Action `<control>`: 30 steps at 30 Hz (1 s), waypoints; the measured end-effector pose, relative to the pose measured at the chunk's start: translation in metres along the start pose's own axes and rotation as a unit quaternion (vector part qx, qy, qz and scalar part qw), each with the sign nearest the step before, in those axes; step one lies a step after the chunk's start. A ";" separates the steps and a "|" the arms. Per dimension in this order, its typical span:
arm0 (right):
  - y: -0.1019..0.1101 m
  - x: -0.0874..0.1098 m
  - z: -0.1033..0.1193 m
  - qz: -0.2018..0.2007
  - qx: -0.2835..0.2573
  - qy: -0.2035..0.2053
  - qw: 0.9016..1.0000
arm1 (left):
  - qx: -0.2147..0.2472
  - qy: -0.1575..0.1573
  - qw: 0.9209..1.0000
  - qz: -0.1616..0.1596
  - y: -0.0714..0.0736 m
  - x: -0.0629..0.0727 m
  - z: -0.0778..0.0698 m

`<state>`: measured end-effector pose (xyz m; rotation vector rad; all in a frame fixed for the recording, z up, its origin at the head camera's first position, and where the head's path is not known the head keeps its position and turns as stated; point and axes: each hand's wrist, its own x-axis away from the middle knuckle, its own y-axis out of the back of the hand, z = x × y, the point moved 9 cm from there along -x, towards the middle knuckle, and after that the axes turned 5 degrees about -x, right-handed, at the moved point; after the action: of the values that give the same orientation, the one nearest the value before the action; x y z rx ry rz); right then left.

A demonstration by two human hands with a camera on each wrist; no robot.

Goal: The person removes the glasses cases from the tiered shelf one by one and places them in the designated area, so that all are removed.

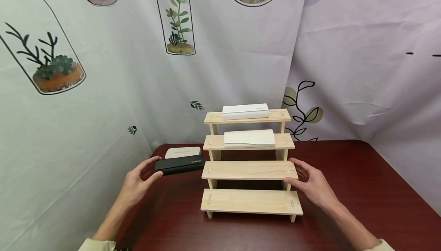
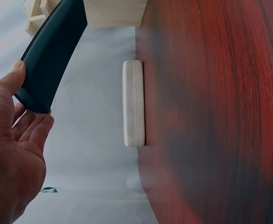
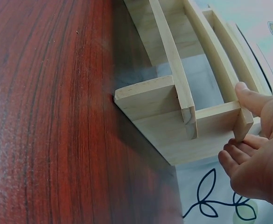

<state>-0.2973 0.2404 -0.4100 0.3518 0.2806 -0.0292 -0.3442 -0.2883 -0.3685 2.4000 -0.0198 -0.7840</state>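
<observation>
My left hand [image 1: 136,184] pinches the left end of a dark green glasses case [image 1: 179,164] between thumb and fingers. In the left wrist view the case [image 2: 52,56] is raised above the tabletop. The case's far end comes close to a four-tier wooden display stand [image 1: 249,170]. With thumb above and fingers below, my right hand [image 1: 315,186] grips the right end of the stand's second board from the bottom, as the right wrist view shows at the board's end [image 3: 242,126]. A white case [image 1: 245,111] sits on the top tier, and a cream case [image 1: 249,139] on the tier below.
A white rounded box [image 1: 182,152] lies on the dark red table [image 1: 255,232] behind the green case, left of the stand. Behind the table hangs a pale curtain [image 1: 144,71] with plant prints.
</observation>
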 end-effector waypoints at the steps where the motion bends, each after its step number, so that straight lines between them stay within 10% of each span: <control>1: 0.000 0.000 0.000 0.000 0.000 0.001 1.000 | 0.000 0.001 1.000 0.000 0.000 0.000 0.001; 30: 0.000 0.000 0.000 -0.001 0.003 0.000 1.000 | -0.164 0.043 0.985 0.009 -0.019 -0.007 0.070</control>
<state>-0.2973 0.2402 -0.4105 0.3577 0.2812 -0.0317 -0.3907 -0.3097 -0.4206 2.1149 0.1132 -0.6200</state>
